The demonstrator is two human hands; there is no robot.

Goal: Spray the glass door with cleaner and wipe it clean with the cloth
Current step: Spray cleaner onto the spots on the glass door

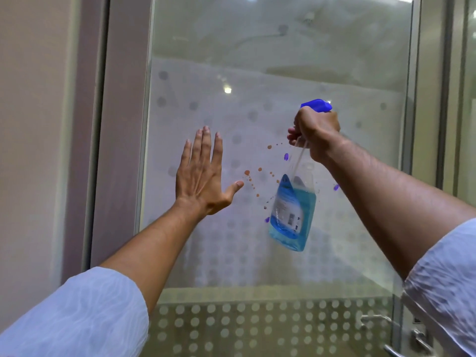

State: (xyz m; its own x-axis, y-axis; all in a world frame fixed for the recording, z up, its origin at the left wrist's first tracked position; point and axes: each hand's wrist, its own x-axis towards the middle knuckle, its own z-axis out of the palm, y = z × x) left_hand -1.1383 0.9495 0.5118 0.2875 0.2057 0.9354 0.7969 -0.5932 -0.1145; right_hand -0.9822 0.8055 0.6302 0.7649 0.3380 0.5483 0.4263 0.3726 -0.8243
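Observation:
The glass door (257, 73) fills the middle of the view, frosted with a dot pattern. Orange and purple spots (253, 180) are spattered across its centre. My right hand (315, 134) grips the neck of a clear spray bottle (293, 212) holding blue cleaner. Its blue trigger head points at the glass, and the bottle hangs tilted just in front of the spots. My left hand (202, 176) is flat with its fingers spread, held up to the glass left of the spots. Whether the palm touches the glass is unclear. No cloth is in view.
A grey door frame (121, 124) and a beige wall (33, 124) stand to the left. A metal door handle (417, 338) sits at the lower right. Another glass panel and its frame (438, 86) lie to the right.

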